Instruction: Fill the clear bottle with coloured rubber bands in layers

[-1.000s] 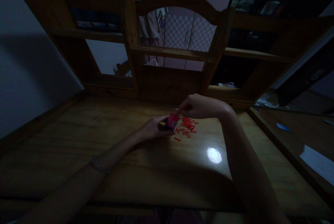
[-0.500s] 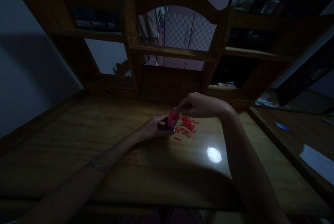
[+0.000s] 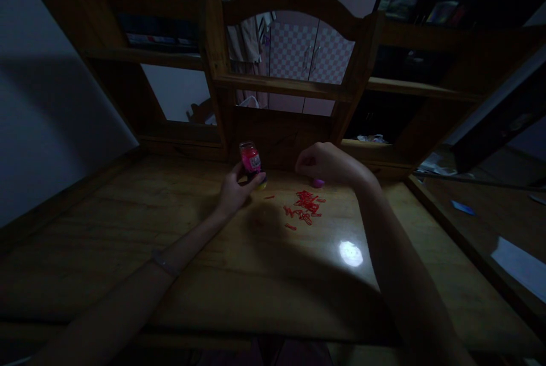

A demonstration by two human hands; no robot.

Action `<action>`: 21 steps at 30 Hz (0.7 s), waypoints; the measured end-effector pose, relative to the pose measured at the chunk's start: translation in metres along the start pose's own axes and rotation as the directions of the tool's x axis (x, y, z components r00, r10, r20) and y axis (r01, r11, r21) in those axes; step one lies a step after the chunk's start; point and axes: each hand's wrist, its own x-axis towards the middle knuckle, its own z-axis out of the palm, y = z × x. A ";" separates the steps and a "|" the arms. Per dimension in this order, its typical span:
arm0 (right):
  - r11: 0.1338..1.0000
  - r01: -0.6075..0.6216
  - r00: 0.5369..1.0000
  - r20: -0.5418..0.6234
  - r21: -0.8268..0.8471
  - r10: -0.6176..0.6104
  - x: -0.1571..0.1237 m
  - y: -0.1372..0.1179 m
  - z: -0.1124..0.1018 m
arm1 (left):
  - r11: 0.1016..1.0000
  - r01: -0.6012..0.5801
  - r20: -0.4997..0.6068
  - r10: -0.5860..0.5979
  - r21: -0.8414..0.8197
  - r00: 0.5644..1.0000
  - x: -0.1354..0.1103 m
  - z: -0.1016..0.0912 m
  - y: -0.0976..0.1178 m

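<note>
My left hand (image 3: 235,191) is closed around a small clear jar (image 3: 251,157) with pink on it and a pale label patch. The jar is held up off the table, slightly tilted, its clear rim on top. Yellow shows at its lower end by my thumb. My right hand (image 3: 319,162) hangs over the table with fingers curled together; what they hold, if anything, is hidden. Below it lies a pile of small red looped pieces (image 3: 306,201), like paper clips. One red piece (image 3: 269,197) lies apart, nearer the jar. A purple object (image 3: 318,183) sits under my right hand.
The wooden tabletop (image 3: 179,241) carries a bright light reflection. A wooden shelf frame (image 3: 281,86) stands along its far edge. At right is a lower wooden surface with a white paper (image 3: 520,266) and a blue card (image 3: 463,207).
My left hand has carried the jar up and left, away from the red pile. My right hand has come off the jar's mouth and risen slightly. The purple object and a lone red piece now show.
</note>
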 end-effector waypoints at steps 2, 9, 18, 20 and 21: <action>0.999 0.042 0.997 0.066 -0.020 -0.041 0.012 0.004 0.020 | 0.999 -0.024 -0.106 0.026 0.025 0.994 0.007 -0.004 -0.005; 0.989 0.109 0.981 0.171 -0.104 -0.090 0.044 0.007 0.098 | 0.998 -0.056 -0.173 0.054 -0.007 0.984 0.013 -0.006 -0.015; 0.976 0.142 0.966 0.237 -0.167 -0.100 0.047 0.007 0.121 | 0.996 -0.077 -0.143 0.069 -0.046 0.987 0.011 -0.003 -0.014; 0.981 0.143 0.959 0.262 -0.133 -0.104 0.046 0.005 0.117 | 0.996 -0.073 -0.160 0.063 -0.052 0.985 0.011 -0.004 -0.014; 0.983 0.144 0.955 0.278 -0.112 -0.109 0.045 0.003 0.115 | 0.996 -0.070 -0.166 0.060 -0.055 0.984 0.011 -0.004 -0.015</action>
